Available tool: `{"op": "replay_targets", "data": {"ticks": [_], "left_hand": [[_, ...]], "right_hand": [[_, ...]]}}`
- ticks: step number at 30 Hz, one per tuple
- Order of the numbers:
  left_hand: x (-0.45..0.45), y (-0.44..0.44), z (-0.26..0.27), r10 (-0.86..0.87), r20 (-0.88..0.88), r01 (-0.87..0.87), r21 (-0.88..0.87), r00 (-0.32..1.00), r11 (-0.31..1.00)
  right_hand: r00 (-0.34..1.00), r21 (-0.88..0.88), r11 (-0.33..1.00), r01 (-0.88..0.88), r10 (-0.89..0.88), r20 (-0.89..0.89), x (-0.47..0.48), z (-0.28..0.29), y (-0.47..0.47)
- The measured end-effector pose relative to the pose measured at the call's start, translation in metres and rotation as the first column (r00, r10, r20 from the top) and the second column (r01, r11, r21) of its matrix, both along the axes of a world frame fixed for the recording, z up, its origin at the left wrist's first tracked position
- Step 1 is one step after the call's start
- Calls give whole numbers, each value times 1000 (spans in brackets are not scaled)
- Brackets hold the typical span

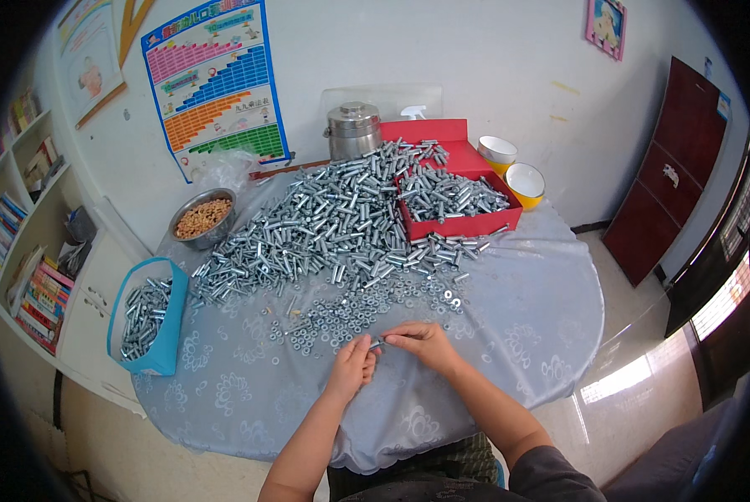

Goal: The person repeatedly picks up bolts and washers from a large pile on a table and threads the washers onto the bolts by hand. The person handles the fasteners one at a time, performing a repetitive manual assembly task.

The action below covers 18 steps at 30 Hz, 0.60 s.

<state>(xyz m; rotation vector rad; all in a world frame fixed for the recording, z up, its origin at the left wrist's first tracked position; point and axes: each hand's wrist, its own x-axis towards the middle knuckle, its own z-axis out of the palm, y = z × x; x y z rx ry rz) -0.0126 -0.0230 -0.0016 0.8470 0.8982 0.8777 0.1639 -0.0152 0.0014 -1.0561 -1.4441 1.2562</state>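
Observation:
My left hand [352, 366] grips a small silver metal bolt [377, 343] near the front of the table. The thumb and index finger of my right hand [423, 342] pinch the bolt's other end. Whether a nut or washer sits between those fingertips is too small to tell. Just beyond my hands lie many loose nuts and washers [350, 315], spread over the grey tablecloth [237, 401]. Behind them rises a large heap of metal sleeve bolts [312, 229].
An open red box [466, 224] of bolts stands at the heap's right. At the left edge is a blue bin [179, 320] with more bolts. Behind it sits a steel bowl [219, 233] of tan pieces. A steel pot [353, 135] and yellow bowls [528, 199] stand farther back.

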Motion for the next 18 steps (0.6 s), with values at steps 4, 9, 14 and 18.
{"op": "replay_targets", "data": {"ticks": [4,9,14,18], "left_hand": [[-1,1,0,-4,58,6,-36,998,999],[0,2,-2,-11,51,14,-54,999,998],[-1,2,2,39,30,-38,-8,999,999],[-21,11,16,246,63,-248,18,967,969]], "right_hand": [[992,179,984,26,-48,120,-3,-5,1],[939,493,870,16,-182,291,-6,-2,-3],[961,405,912,66,-167,220,-15,0,-8],[967,218,972,89,-137,216,-15,2,-3]]}}
